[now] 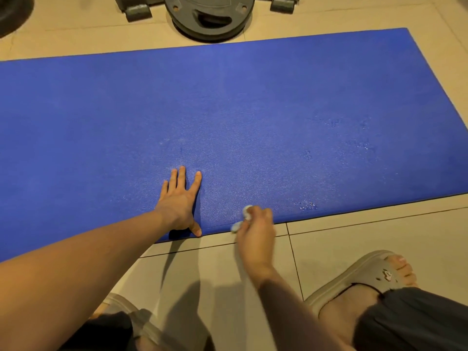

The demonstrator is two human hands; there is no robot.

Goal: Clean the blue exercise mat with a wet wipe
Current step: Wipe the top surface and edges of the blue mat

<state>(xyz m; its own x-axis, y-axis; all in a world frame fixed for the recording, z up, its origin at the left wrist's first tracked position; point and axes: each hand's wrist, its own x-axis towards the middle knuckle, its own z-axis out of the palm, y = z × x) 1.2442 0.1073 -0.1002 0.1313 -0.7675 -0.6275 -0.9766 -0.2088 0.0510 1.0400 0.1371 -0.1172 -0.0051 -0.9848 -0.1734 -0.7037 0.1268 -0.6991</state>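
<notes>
The blue exercise mat [228, 110] lies flat on the tiled floor and fills the middle of the view. My left hand [181, 201] presses flat on the mat near its front edge, fingers straight and spread. My right hand [255, 229] sits at the mat's front edge, fingers curled round a crumpled white wet wipe [244, 217]. Wet droplets [307, 205] glisten on the mat just right of that hand, and more damp marks show further right.
A black weight plate [207, 16] leans on a rack base just beyond the mat's far edge. My feet in grey slippers [364, 277] stand on the beige tiles in front of the mat. A dark round object [12, 11] sits at top left.
</notes>
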